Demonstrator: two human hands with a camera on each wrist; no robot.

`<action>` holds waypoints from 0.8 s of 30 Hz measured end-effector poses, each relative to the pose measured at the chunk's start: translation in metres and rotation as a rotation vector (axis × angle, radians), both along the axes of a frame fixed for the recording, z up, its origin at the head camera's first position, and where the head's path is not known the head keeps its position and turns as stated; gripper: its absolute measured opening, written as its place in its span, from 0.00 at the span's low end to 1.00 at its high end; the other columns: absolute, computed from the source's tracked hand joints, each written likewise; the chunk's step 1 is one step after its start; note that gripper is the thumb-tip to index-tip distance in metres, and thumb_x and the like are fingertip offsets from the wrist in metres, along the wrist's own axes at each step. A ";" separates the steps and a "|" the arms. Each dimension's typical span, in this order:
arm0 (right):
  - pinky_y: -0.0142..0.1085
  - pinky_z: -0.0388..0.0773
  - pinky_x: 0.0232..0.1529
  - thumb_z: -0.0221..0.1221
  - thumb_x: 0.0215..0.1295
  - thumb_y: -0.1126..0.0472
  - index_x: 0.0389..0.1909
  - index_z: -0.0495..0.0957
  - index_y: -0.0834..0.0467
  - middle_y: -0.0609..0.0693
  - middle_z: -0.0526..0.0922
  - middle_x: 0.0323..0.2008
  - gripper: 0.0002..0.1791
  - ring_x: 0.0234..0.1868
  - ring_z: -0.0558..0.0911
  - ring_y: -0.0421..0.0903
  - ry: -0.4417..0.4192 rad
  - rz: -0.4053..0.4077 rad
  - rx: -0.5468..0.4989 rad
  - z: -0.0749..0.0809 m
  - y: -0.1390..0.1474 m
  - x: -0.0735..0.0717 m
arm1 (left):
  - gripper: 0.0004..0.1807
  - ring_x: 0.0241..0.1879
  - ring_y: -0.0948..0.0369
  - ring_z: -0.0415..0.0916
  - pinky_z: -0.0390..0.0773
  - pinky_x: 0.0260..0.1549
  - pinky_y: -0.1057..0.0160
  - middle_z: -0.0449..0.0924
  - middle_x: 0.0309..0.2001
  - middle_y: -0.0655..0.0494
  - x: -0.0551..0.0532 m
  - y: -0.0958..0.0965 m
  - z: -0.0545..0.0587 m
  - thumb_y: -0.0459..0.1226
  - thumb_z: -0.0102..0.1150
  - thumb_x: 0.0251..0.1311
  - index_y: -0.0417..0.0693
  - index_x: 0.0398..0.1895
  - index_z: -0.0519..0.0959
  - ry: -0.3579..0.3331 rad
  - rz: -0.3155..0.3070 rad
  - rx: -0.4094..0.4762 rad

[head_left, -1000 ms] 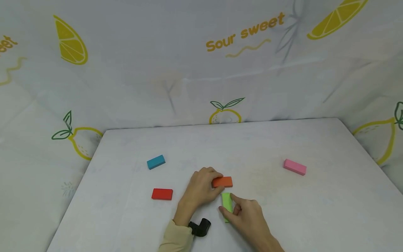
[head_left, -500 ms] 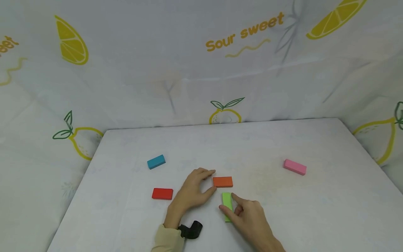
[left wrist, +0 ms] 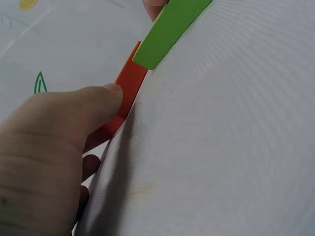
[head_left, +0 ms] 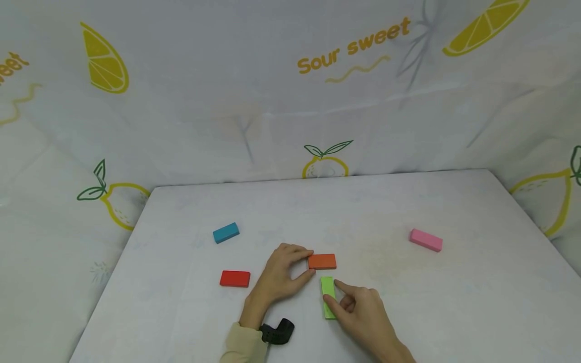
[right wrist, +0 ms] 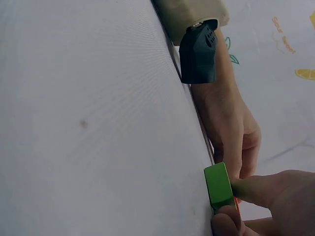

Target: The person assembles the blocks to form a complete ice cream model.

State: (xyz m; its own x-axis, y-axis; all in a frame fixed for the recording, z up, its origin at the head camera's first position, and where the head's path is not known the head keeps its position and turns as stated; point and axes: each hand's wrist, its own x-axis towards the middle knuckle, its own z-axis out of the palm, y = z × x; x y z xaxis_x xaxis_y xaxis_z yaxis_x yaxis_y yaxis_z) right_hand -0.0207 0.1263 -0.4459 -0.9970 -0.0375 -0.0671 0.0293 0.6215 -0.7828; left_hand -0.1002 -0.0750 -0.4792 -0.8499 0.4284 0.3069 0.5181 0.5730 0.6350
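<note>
An orange block (head_left: 322,261) lies lengthwise at the middle of the white table. My left hand (head_left: 283,275) pinches its left end, index finger at the far corner and thumb at the near one. In the left wrist view, the thumb (left wrist: 106,101) covers part of the orange block's side. Just nearer than this block is a lime-green block (head_left: 328,298), its long side pointing away from me. My right hand (head_left: 363,312) holds the green block between thumb and index finger, the other fingers curled in. The right wrist view shows the green block's end (right wrist: 219,184) close beside the left hand.
A red block (head_left: 235,279) lies left of my left hand, with a blue block (head_left: 226,233) farther back. Off to the right is a pink block (head_left: 425,240). A black wrist device (head_left: 278,333) sits on the left wrist. Lemon-printed cloth (head_left: 204,101) hangs behind the table.
My left hand lets go of the orange block and draws back left, then its fingertips return to the block's left end. The right thumb shifts slightly right over the green block, which stays nearly in place.
</note>
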 end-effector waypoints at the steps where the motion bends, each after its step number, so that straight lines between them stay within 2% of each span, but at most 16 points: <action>1: 0.26 0.67 0.17 0.73 0.58 0.57 0.52 0.85 0.69 0.37 0.76 0.12 0.25 0.13 0.69 0.31 0.000 -0.001 0.000 -0.001 0.000 0.000 | 0.20 0.54 0.59 0.78 0.79 0.55 0.57 0.87 0.52 0.58 0.000 0.000 0.000 0.42 0.70 0.61 0.50 0.56 0.85 0.003 -0.002 -0.004; 8: 0.26 0.69 0.18 0.74 0.58 0.56 0.51 0.85 0.68 0.37 0.76 0.13 0.24 0.14 0.70 0.30 0.006 -0.013 -0.007 -0.003 -0.001 -0.001 | 0.18 0.54 0.60 0.77 0.78 0.56 0.57 0.87 0.51 0.60 0.001 0.000 0.000 0.43 0.68 0.63 0.54 0.56 0.86 -0.001 -0.008 -0.027; 24: 0.26 0.72 0.19 0.75 0.56 0.57 0.49 0.87 0.66 0.37 0.78 0.14 0.22 0.15 0.71 0.30 0.022 -0.042 -0.020 -0.006 -0.002 -0.001 | 0.16 0.54 0.63 0.77 0.76 0.57 0.55 0.86 0.48 0.62 0.001 -0.001 -0.001 0.43 0.70 0.60 0.57 0.52 0.87 -0.011 -0.029 -0.034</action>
